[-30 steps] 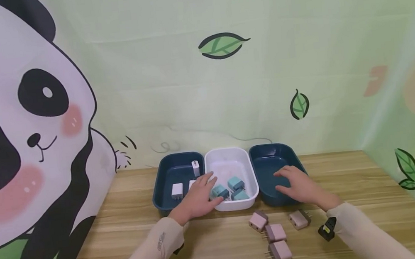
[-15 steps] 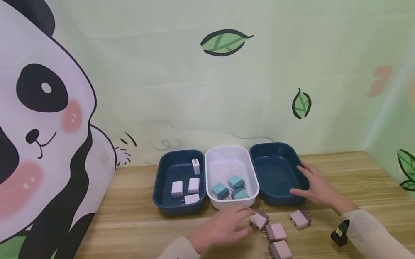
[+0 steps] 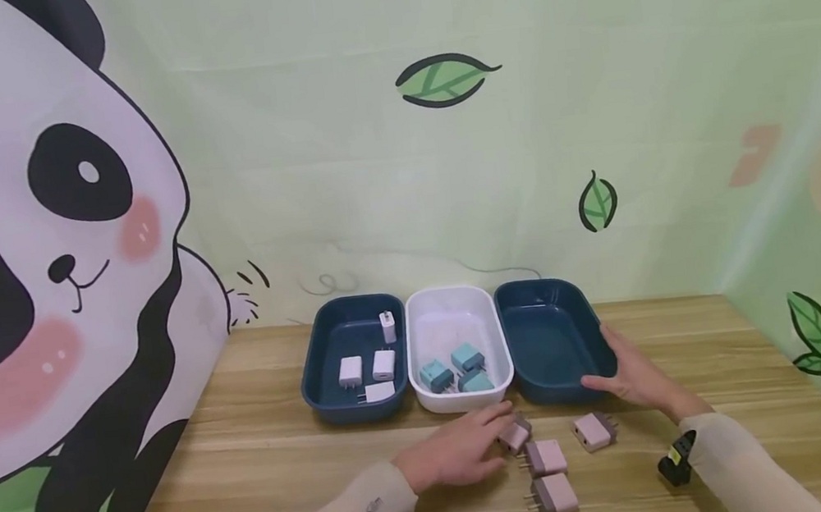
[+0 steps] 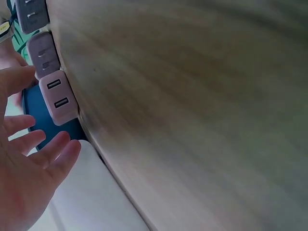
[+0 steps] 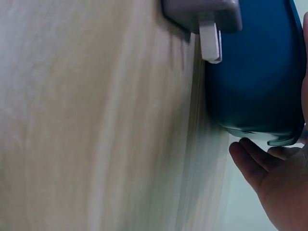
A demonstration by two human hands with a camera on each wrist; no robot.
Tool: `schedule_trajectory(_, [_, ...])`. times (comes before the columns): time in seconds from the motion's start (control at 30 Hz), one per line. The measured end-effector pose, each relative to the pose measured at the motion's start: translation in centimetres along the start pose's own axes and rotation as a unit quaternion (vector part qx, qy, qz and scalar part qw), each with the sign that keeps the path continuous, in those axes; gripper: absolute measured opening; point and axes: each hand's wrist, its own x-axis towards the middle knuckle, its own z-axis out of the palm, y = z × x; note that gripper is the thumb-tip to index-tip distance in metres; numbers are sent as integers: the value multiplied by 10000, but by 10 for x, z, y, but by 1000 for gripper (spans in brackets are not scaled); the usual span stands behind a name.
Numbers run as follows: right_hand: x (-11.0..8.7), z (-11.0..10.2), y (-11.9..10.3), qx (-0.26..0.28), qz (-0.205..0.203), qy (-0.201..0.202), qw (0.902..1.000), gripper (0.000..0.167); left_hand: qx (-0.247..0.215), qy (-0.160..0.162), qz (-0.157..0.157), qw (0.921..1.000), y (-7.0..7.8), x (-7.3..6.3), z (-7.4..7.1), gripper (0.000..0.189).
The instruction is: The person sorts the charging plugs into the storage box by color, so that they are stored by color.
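Observation:
My left hand (image 3: pixel 462 449) reaches low over the wooden table, fingers extended beside the nearest pink-and-grey charger plug (image 3: pixel 514 434). In the left wrist view, that charger (image 4: pixel 58 97) shows two USB ports and stands beyond the spread fingers; contact is unclear. Two more such chargers, one pink (image 3: pixel 545 458) and one closer to me (image 3: pixel 555 497), lie in a row, and another charger (image 3: pixel 595 432) lies to the right. My right hand (image 3: pixel 633 375) rests at the front right corner of the right blue tray (image 3: pixel 559 390), thumb and fingers spread around its outside.
A left blue tray (image 3: pixel 355 415) holds several white chargers (image 3: pixel 351 371). Between the blue trays stands a white tray (image 3: pixel 462 402) with three teal chargers (image 3: pixel 467 358). Behind all three hangs a printed cloth backdrop (image 3: pixel 339 131).
My left hand has come from above the left and white trays down to the pink chargers. My right hand has moved from over the right blue tray to its outer right side.

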Motion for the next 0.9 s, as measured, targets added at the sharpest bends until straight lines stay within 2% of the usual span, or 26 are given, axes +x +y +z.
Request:
schedule_trajectory(0.4, [-5, 1, 4, 228, -56, -114, 9997, 107, -177, -175, -142, 9996, -7, 12, 6, 59])
schedule_trajectory(0.63, [-8, 3, 10, 285, -173, -72, 9994, 105, -58, -335, -171, 9993, -4, 15, 9, 61])
schedule_trajectory(0.73, [-8, 4, 10, 261, -142, -84, 9995, 105, -46, -357, -178, 9992, -3, 16, 10, 63])
schedule_trajectory(0.9, [-7, 5, 9, 280, -78, -66, 9996, 104, -278, -274, -158, 9991, -4, 21, 9, 61])
